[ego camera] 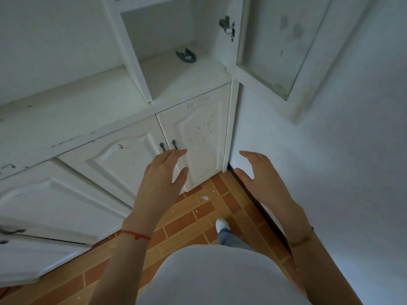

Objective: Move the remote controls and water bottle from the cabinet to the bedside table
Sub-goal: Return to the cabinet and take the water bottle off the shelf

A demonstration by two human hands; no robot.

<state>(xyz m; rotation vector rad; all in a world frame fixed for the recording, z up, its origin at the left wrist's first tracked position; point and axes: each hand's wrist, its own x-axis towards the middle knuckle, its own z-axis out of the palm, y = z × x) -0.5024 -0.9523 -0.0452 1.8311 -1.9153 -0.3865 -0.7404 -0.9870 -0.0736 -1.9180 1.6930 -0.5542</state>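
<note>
A white cabinet (136, 97) fills the left and centre of the view. Its upper compartment stands open, the glass door (284, 47) swung out to the right. On the compartment's shelf lies only a small dark blue-grey curved object (186, 56). No remote control, water bottle or bedside table is in view. My left hand (163, 172) hovers in front of the lower cabinet doors, fingers apart, holding nothing. My right hand (257, 170) is held out beside it near the wall corner, also open and holding nothing.
Lower cabinet doors with dark metal handles (168, 146) are closed. A white wall (330, 172) runs along the right. The floor (198, 216) is orange-brown tile with small white scraps. My white shoe (222, 225) stands on it.
</note>
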